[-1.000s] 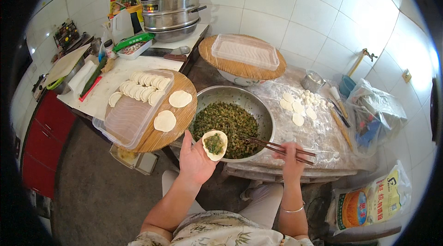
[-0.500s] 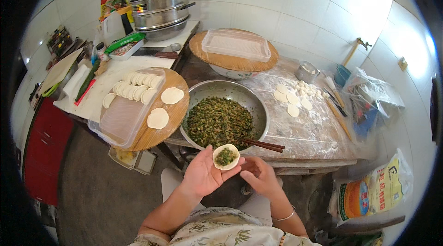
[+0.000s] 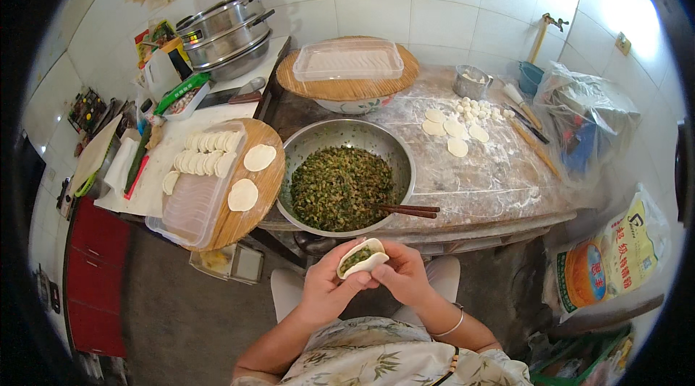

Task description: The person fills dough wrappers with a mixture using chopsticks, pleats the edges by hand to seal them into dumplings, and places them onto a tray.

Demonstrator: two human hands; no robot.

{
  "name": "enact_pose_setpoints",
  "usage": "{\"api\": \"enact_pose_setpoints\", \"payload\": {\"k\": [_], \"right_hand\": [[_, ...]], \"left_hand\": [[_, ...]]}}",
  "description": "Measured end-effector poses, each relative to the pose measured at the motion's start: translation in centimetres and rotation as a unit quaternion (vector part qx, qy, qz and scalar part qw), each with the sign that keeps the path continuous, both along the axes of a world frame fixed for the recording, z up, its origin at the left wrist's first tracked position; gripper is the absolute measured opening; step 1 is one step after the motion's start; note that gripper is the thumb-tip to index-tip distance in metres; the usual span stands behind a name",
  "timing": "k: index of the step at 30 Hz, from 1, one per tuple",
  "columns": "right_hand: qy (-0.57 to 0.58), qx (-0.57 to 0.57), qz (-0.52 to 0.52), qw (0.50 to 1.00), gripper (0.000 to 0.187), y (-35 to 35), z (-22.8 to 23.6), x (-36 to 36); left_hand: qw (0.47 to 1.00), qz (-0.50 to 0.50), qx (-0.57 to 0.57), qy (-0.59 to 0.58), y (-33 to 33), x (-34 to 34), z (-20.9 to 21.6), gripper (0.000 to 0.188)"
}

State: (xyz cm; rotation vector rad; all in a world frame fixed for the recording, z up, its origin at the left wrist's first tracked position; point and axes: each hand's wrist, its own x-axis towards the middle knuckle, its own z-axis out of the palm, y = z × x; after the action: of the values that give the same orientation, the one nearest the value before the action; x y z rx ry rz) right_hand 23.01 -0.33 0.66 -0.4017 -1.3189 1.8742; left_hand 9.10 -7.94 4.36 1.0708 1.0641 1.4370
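Note:
Between my two hands, just in front of the bowl, is a dumpling (image 3: 357, 261), its pale wrapper half folded with green filling showing in the gap. My left hand (image 3: 327, 286) cradles it from the left, thumb on the near edge. The fingers of my right hand (image 3: 402, 274) pinch its right end. Beyond them stands a large steel bowl (image 3: 407, 162) of chopped green filling (image 3: 340, 187), with brown chopsticks (image 3: 413, 209) resting over its right rim. To the left, a round wooden board (image 3: 274, 177) carries two flat wrappers (image 3: 259, 157) and part of a plastic tray (image 3: 190, 221) with rows of folded dumplings (image 3: 206, 153).
Floured wrappers (image 3: 456, 147) and small dough pieces (image 3: 481, 108) lie on the wooden table (image 3: 492, 187), near a rolling pin (image 3: 536, 146) and a metal cup (image 3: 472, 83). Behind the bowl, a lidded basin holds a plastic box (image 3: 349, 60). A flour sack (image 3: 608, 259) stands at right.
My right hand has come in to grip the wrapper, which was lying open on my left hand and is now folding over the filling. The view has shifted slightly.

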Motion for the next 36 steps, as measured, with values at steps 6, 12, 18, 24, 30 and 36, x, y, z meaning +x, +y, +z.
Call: {"api": "enact_pose_setpoints", "payload": {"k": [6, 12, 18, 24, 30, 36], "right_hand": [[-0.085, 0.236, -0.135, 0.958, 0.023, 0.0, 0.0, 1.0], [0.002, 0.095, -0.155, 0.983, 0.017, -1.6, 2.8, 0.7], [0.040, 0.089, -0.177, 0.979, 0.013, -1.5, 2.0, 1.4], [-0.085, 0.261, -0.260, 0.926, 0.008, -0.9, 1.9, 2.2], [-0.095, 0.375, -0.351, 0.853, 0.010, 0.0, 1.8, 1.8], [-0.110, 0.371, -0.332, 0.860, 0.010, -0.5, 2.7, 2.3]], "left_hand": [[0.999, -0.045, 0.024, 0.007, 0.0, -0.5, -0.6, 0.043], [0.993, -0.007, 0.035, -0.114, 0.4, -0.6, -1.7, 0.042], [0.988, 0.013, 0.049, -0.143, 0.6, 0.0, -1.3, 0.039], [0.990, 0.022, 0.036, -0.134, 0.6, 0.7, -1.0, 0.039], [0.984, 0.011, 0.018, -0.175, 0.5, 1.1, -1.5, 0.040], [0.990, 0.008, 0.018, -0.139, 0.4, 1.3, -1.6, 0.037]]}}
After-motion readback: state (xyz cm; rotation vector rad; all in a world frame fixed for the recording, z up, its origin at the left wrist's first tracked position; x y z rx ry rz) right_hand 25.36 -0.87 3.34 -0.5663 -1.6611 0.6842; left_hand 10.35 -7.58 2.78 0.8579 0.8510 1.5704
